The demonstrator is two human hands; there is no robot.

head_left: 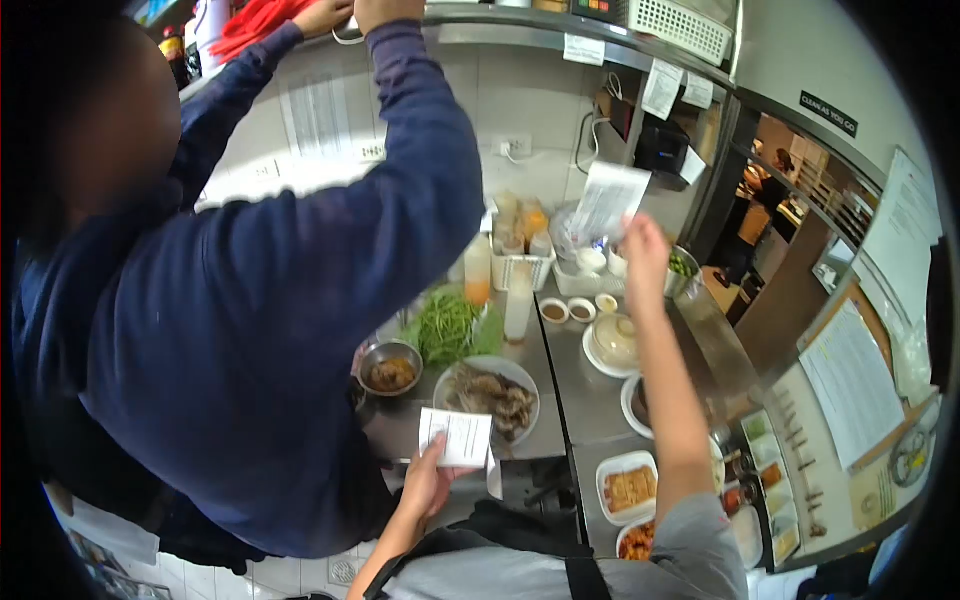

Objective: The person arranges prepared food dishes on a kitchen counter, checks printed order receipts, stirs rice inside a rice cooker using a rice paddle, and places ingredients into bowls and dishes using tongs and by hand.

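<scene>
Left hand (428, 484) is pinching a slip (468, 438) at six o'clock, leaving print visible; right hand (646, 252), a sheet (608, 200) at two.

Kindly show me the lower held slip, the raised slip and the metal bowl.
Lower held slip (464, 437): head view, printed face.
Raised slip (608, 200): head view, printed face.
Metal bowl (390, 348): head view, inner wall.

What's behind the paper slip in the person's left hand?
Behind the paper slip, a round plate of greyish-brown food shows above and to the right. The slip covers the plate's lower-left part; whatever lies there cannot be seen.
</scene>
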